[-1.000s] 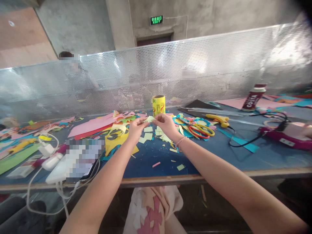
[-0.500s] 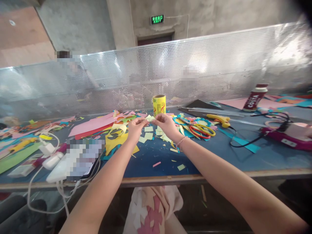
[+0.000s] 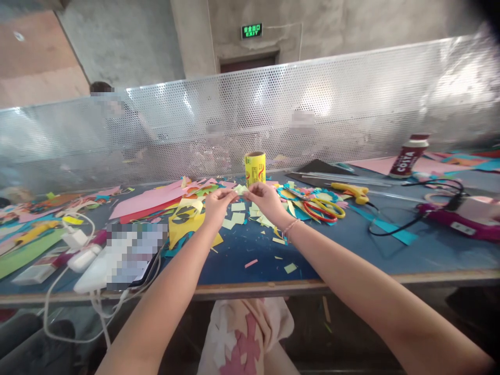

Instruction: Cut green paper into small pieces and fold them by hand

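Observation:
Between my two hands is a small piece of pale green paper (image 3: 240, 189), pinched at either side above the blue table. My left hand (image 3: 219, 204) closes thumb and fingertips on its left edge. On its right edge, my right hand (image 3: 266, 201) grips with thumb and forefinger. Just below lie several loose pale yellow-green paper squares (image 3: 238, 207). A yellow cardboard tube (image 3: 255, 167) stands upright right behind the hands. Scissors with red and yellow handles (image 3: 326, 209) rest to the right of my right hand, among blue paper cut-outs.
At right are a yellow glue gun (image 3: 351, 192), a purple power strip (image 3: 457, 221) with black cable, and a dark red bottle (image 3: 409, 156). Pink paper sheets (image 3: 150, 198), a phone (image 3: 136, 255) and white cables lie left. A perforated metal screen (image 3: 175, 130) runs behind; someone is beyond it.
My hands and the paper between them stay nearly still. Behind the screen at left, the person has shifted slightly.

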Demonstrator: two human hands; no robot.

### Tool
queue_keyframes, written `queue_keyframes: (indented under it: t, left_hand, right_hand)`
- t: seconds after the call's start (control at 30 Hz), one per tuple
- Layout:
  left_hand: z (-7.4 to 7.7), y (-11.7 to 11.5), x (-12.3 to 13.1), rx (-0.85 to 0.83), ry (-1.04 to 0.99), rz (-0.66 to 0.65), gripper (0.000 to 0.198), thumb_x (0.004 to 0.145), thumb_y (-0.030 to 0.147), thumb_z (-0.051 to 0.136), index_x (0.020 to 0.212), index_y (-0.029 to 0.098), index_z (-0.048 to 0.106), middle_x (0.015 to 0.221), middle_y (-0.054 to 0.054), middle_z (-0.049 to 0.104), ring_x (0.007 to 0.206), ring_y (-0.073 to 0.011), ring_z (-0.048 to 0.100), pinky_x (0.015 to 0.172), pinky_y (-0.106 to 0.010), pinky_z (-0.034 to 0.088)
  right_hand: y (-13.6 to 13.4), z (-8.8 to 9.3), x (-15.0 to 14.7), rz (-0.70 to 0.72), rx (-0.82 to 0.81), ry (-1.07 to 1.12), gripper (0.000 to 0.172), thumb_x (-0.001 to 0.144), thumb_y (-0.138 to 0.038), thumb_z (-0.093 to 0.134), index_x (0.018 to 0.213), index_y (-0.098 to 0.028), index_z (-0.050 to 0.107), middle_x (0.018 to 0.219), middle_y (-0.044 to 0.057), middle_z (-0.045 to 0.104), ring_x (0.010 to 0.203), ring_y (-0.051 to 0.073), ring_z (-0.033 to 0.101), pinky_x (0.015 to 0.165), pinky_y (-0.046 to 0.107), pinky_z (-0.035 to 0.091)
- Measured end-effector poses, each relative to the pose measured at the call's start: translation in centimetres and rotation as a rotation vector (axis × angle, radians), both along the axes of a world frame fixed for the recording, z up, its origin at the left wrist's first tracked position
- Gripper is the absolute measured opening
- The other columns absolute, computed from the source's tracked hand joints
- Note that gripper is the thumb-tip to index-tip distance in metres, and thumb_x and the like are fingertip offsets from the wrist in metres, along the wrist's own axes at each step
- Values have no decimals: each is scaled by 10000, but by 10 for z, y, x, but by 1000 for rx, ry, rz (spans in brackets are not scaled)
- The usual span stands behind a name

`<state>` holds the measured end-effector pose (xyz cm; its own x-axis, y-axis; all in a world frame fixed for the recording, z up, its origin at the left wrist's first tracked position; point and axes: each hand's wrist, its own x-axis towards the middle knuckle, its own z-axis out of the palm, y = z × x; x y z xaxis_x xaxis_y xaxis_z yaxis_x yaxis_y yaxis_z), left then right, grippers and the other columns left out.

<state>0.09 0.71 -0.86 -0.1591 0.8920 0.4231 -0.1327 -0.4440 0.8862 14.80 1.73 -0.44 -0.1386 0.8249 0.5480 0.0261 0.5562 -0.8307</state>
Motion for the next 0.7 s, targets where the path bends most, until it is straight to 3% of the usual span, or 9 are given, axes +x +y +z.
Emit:
queue_keyframes:
  t: [0.3, 0.5, 0.7]
  left_hand:
    - [1, -1, 1, -57, -88, -86, 249, 561, 325, 757, 694, 151, 639, 632, -16, 645, 619, -135, 620, 740, -335, 504]
    - [0, 1, 1, -69, -72, -118, 294, 582, 374, 744, 754, 159, 642, 689, -34, 671, 674, -157, 640, 755, -348, 509]
    - [-3, 3, 1, -43, -40, -163, 281, 633, 382, 712, 792, 160, 646, 703, -38, 677, 690, -159, 649, 765, -334, 504]
  right_hand:
    - [-3, 6, -1, -19, -103, 75, 334, 574, -433, 729, 646, -203, 499, 568, -19, 574, 569, 135, 594, 625, 317, 528]
    - [5, 7, 3, -24, -217, 119, 292, 562, -352, 752, 689, -191, 544, 592, -14, 599, 549, 130, 604, 608, 310, 549]
    - [8, 2, 6, 1, -99, -64, 227, 664, -399, 665, 694, -183, 602, 621, 8, 614, 606, 142, 599, 647, 313, 518]
